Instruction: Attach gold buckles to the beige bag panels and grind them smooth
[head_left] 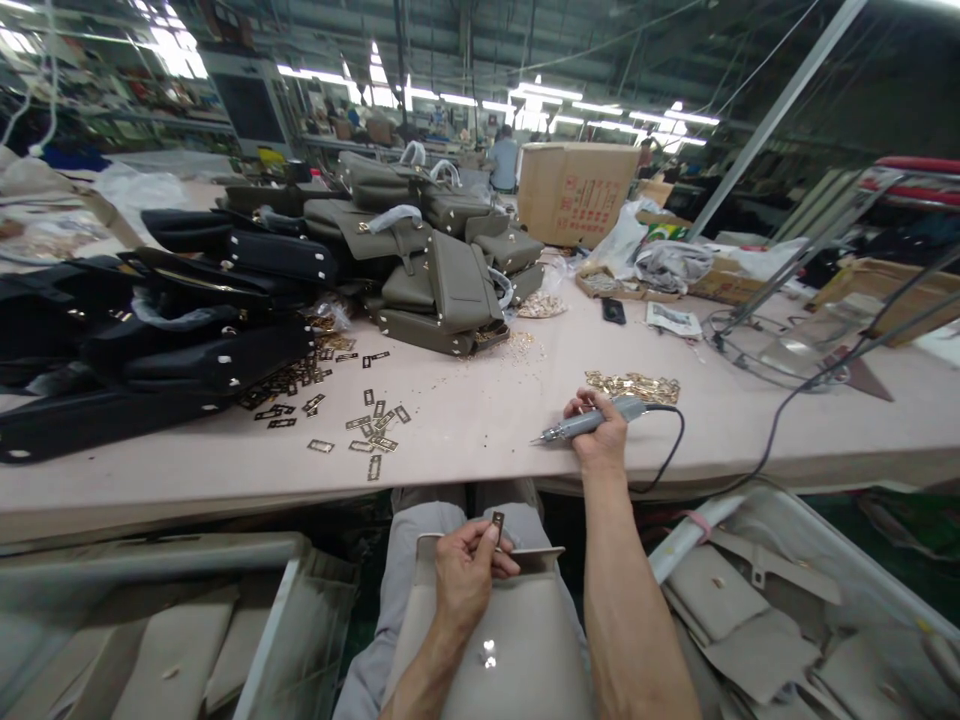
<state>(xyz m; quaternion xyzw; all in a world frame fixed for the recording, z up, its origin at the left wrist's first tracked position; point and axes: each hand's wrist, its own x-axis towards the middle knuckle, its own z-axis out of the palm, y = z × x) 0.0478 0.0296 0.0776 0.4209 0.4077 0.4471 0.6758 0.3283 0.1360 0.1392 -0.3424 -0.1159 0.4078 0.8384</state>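
In my left hand a small dark metal plate with a slot is pinched between thumb and fingers. Below that hand a grey-beige leather bag piece lies across my lap, with a shiny metal fitting on its face. My right hand is wrapped round a grey corded electric screwdriver, its tip pointing left just over the table. Loose metal plates lie scattered on the table ahead of my left hand. Beyond my right hand sits a pile of gold-coloured metal parts.
Black bags and olive bags are heaped on the table. A cardboard box stands behind. Crates of leather pieces flank me, one left and one right. The cord trails right. A person is far back.
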